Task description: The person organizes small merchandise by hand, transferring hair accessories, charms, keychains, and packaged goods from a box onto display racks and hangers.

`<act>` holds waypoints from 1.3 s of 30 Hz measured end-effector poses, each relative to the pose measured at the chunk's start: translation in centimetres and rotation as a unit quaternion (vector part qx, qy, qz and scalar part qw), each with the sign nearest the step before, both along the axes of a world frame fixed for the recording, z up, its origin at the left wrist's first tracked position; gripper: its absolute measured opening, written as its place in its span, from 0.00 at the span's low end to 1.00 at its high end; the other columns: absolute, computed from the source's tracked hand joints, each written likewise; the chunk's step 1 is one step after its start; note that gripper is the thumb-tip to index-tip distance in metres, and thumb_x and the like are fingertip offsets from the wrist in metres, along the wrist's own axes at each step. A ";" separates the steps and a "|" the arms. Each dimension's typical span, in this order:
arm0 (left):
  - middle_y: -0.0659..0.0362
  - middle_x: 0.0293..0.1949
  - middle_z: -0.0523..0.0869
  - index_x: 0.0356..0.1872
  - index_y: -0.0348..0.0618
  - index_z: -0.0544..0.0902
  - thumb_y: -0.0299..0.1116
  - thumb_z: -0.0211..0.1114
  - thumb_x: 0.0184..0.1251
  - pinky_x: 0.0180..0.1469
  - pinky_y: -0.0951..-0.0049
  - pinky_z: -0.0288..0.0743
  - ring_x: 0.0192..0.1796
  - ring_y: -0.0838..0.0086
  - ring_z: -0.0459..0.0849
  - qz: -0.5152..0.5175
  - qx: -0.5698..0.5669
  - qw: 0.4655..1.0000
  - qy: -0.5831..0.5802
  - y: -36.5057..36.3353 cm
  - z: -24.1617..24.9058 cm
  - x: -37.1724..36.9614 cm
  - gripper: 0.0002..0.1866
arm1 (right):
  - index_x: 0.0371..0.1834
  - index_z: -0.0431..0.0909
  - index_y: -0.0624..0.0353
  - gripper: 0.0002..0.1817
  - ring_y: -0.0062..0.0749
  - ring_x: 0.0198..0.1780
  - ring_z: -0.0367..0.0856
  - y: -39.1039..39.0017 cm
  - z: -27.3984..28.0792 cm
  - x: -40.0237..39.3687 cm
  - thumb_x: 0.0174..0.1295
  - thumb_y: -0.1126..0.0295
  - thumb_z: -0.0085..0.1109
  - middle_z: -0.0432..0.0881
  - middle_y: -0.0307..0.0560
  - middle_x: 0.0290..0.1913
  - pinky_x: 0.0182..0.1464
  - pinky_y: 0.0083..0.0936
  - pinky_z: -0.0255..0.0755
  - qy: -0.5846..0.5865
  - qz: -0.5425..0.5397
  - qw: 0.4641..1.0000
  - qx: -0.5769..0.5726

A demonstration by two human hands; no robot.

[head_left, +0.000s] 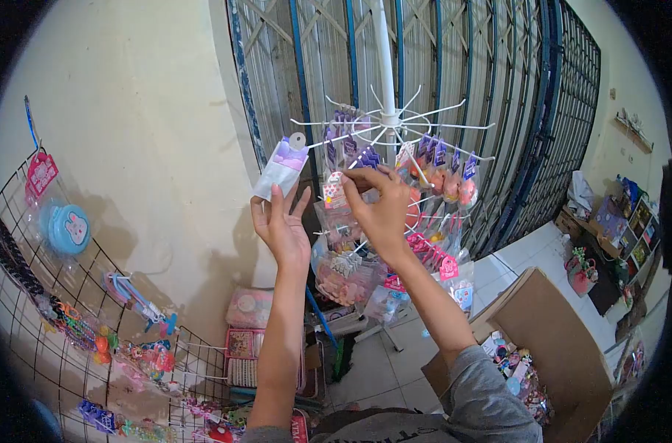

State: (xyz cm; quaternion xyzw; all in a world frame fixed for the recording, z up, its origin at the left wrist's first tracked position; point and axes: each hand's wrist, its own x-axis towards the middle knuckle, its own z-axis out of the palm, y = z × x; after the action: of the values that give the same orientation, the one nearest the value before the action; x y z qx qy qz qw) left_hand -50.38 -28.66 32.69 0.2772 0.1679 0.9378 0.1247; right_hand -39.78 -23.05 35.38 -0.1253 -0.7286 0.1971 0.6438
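Note:
My left hand (284, 232) is raised and grips the lower end of a small white and purple packet (286, 168) between its fingers. A round hang hole shows in the tab at the packet's top, close to a tip of the white rack's spokes. My right hand (382, 210) is to the right of it, thumb and finger pinching the edge of a white patterned header card (334, 190) on a clear bag. Both hands are in front of the white rotating display rack (390, 118), whose spokes carry several bagged trinkets.
On the left, a black wire grid (22, 310) bears a blue bunny-faced round item (64, 229) and bead strings. An open cardboard box (565, 332) with small packets stands at lower right. Behind the rack is a folding metal gate (439, 66). Pink boxes (244, 343) are stacked below.

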 end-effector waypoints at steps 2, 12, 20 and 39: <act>0.52 0.41 0.71 0.35 0.39 0.64 0.27 0.54 0.55 0.42 0.60 0.74 0.43 0.60 0.74 0.019 0.001 1.000 0.014 -0.1 -0.1 0.5 0.09 | 0.25 0.76 0.62 0.04 0.28 0.22 0.76 0.9 -0.5 0.0 0.44 0.75 0.55 0.77 0.44 0.19 0.43 0.23 0.61 -0.012 -0.043 0.998 0.045; 0.48 0.44 0.70 0.25 0.43 0.80 0.19 0.60 0.44 0.46 0.62 0.71 0.47 0.53 0.72 0.431 0.027 0.820 0.376 -2.2 -4.0 5.5 0.07 | 0.37 0.70 0.65 0.12 0.24 0.28 0.73 -2.2 -1.2 6.6 0.52 0.69 0.51 0.76 0.44 0.29 0.32 0.18 0.66 -0.048 0.234 0.959 -0.155; 0.45 0.47 0.68 0.32 0.38 0.77 0.23 0.60 0.46 0.51 0.65 0.64 0.49 0.57 0.69 0.415 -0.065 0.772 0.478 -0.9 -7.1 9.3 0.09 | 0.30 0.76 0.65 0.11 0.15 0.28 0.71 -1.6 -3.7 13.4 0.51 0.66 0.55 0.76 0.40 0.25 0.30 0.15 0.66 -0.097 0.215 0.936 -0.262; 0.47 0.46 0.71 0.45 0.30 0.67 0.25 0.48 0.57 0.52 0.70 0.60 0.49 0.64 0.70 0.314 -0.134 0.852 0.397 2.2 -1.0 8.8 0.14 | 0.31 0.73 0.67 0.14 0.13 0.28 0.66 1.4 -2.2 16.0 0.57 0.65 0.46 0.74 0.36 0.24 0.30 0.13 0.61 -0.055 0.157 0.962 -0.217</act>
State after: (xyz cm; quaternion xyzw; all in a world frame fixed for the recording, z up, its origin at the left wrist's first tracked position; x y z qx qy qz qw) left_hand -41.57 -26.44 31.70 0.5392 0.4055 0.7053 -0.2175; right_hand -23.73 -21.63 33.14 -0.1567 -0.7133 0.4417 0.5212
